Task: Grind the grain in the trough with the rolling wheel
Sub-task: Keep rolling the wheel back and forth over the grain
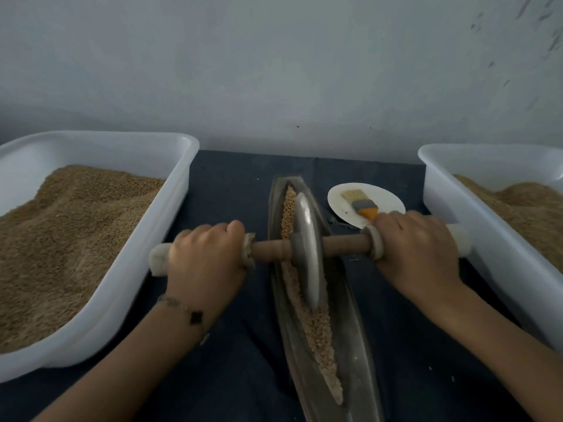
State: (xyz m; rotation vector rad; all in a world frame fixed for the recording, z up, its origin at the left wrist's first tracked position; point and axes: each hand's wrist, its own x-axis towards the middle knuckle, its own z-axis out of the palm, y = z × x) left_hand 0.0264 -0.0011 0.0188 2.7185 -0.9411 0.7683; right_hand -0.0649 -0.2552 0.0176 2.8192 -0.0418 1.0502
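While both hands, left hand point(207, 254) and right hand point(417, 248), wrapped fingers around the axle, the rolling wheel point(306, 254) stood mid-trough point(356, 330), apparently pressing evenly on grain point(316, 327).

My wheel point(306, 254) is grey metal on a brown wooden axle point(345, 244). The grain point(313, 327) is light tan. Two tubs point(179, 166) are white, the cloth point(231, 190) dark blue, the brush point(361, 204) orange and grey.
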